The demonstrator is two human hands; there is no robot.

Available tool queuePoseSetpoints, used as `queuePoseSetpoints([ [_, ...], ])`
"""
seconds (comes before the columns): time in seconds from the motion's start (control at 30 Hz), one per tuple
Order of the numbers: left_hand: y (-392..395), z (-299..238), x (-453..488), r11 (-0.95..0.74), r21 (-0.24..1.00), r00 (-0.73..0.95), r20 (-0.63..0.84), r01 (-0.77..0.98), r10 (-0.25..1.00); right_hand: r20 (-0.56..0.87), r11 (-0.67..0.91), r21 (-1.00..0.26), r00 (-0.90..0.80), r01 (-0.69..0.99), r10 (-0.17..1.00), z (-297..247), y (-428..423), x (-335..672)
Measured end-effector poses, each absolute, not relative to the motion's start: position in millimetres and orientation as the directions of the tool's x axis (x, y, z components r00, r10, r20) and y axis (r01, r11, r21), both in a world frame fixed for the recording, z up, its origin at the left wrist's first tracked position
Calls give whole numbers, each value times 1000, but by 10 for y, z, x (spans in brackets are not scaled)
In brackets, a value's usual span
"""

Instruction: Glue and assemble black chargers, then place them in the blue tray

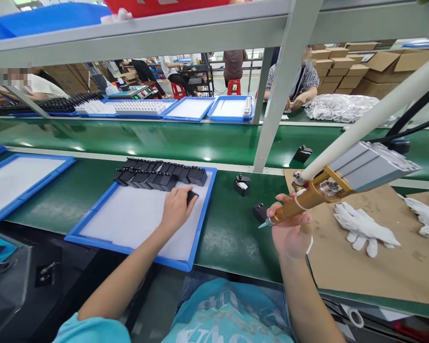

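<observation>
My left hand (177, 208) is closed on a small black plastic case (192, 196) above the right part of a blue-rimmed tray (204, 209). Just behind it, rows of similar black cases (143, 177) stand on the tray's white lining. My right hand (290, 233) has its fingers curled from behind around a gold-coloured tubular tool (289, 209) with a pale blue nozzle tip, its thumb sticking out. The tool hides part of the palm. Close to these fingertips is another black case (260, 212); whether they touch it I cannot tell.
A black case with its lid up (241, 186) stands right of the tray, another on the green conveyor (139, 136). White gloves (364, 226) lie on cardboard (329, 267) at right. A slanted white pole (364, 121) and a shelf post (277, 90) cross the view. Other people sit beyond.
</observation>
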State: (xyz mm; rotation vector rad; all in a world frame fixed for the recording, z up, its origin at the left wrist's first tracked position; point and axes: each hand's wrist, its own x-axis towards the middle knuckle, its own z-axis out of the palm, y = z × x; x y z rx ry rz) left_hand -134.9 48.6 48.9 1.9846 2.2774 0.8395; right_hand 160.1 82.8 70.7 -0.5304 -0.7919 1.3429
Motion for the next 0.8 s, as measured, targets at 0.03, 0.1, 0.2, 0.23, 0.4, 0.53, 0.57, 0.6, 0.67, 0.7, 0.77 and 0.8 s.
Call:
queuePoseSetpoints([
  [0.03, 576, 456, -1484, 78, 260, -170, 355, 963, 919, 199, 172, -737, 33, -653, 979, 706, 829, 1600],
  [0.1, 739, 393, -1713, 100, 95, -128, 364, 991, 922, 200, 164, -726, 24, -667, 980, 702, 828, 1593],
  [0.2, 885, 316, -1938, 136, 34, -138, 399, 990, 907, 198, 155, -719, 14, -677, 980, 697, 825, 1578],
  [0.23, 902, 298, -1985, 160, 26, -156, 422, 987, 893, 200, 154, -721, 10, -675, 980, 696, 822, 1574],
  [0.4, 881, 318, -1982, 208, -4, -178, 507, 978, 844, 188, 156, -755, 18, -637, 982, 689, 774, 1596],
  [0.53, 1055, 492, -1617, 106, 78, -131, 556, 991, 821, 182, 152, -757, 19, -636, 983, 659, 716, 1682],
  [0.57, 1166, 544, -1488, 52, 136, -119, 542, 989, 832, 187, 155, -757, 17, -635, 982, 651, 702, 1710],
  [0.6, 1307, 591, -1354, -16, 216, -98, 505, 976, 857, 191, 160, -759, 18, -631, 981, 643, 688, 1740],
  [0.67, 1669, 653, -1095, -134, 419, -38, 378, 898, 925, 197, 173, -769, 29, -616, 980, 631, 656, 1801],
  [0.7, 1880, 664, -976, -163, 531, -1, 296, 831, 955, 200, 178, -774, 31, -607, 979, 626, 636, 1834],
  [0.77, 2325, 651, -769, -171, 598, 38, 229, 783, 973, 209, 180, -783, 21, -596, 978, 613, 588, 1901],
  [0.8, 2547, 636, -680, -168, 625, 53, 199, 763, 979, 209, 179, -784, 19, -594, 978, 603, 560, 1936],
])
